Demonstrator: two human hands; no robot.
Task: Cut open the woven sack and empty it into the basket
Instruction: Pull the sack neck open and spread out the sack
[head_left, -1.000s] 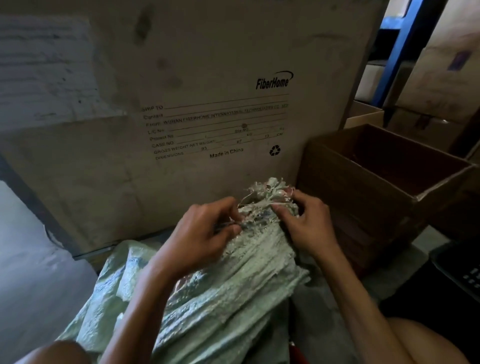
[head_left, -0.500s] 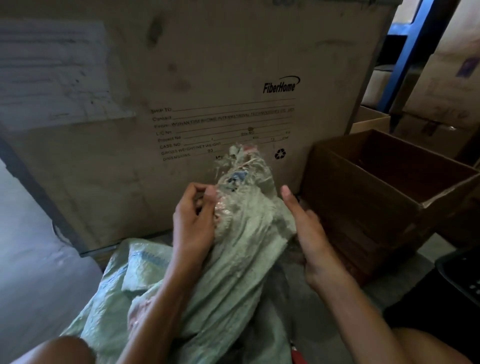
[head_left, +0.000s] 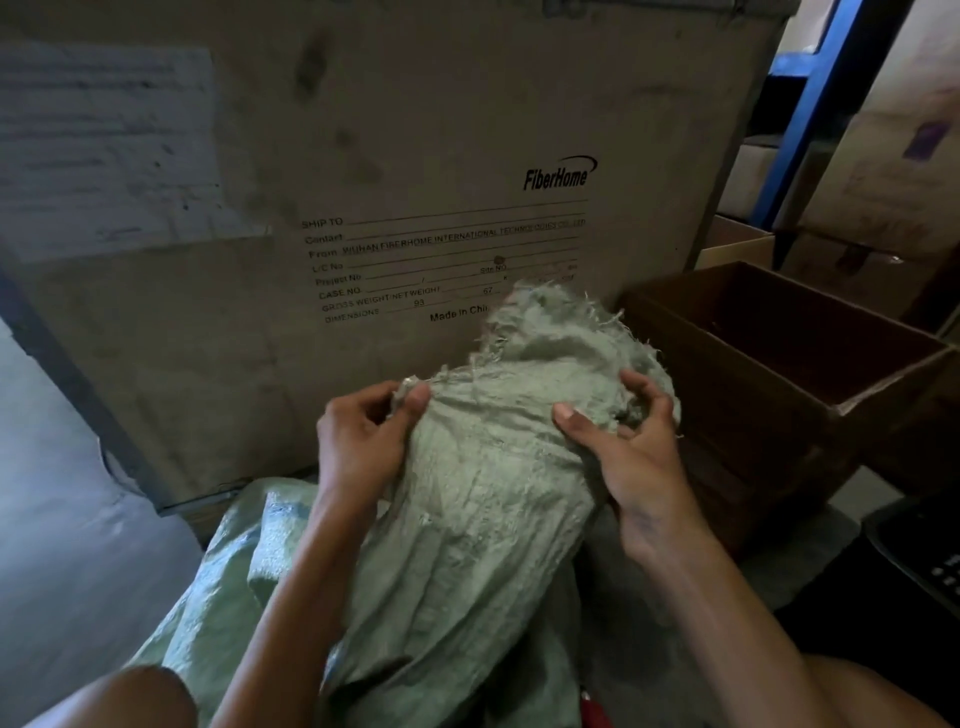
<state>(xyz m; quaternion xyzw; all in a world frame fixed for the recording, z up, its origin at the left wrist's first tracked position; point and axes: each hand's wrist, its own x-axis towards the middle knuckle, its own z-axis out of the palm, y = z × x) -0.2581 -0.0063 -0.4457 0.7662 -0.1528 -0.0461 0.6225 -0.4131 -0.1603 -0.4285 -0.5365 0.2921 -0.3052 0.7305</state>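
Crate (head_left: 363, 156) behind; hands grip sack (head_left: 483, 493).

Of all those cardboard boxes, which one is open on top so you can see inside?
The dark brown box just right of the sack. Its top is open, showing a bare inside. The big printed carton behind shows only its closed face.
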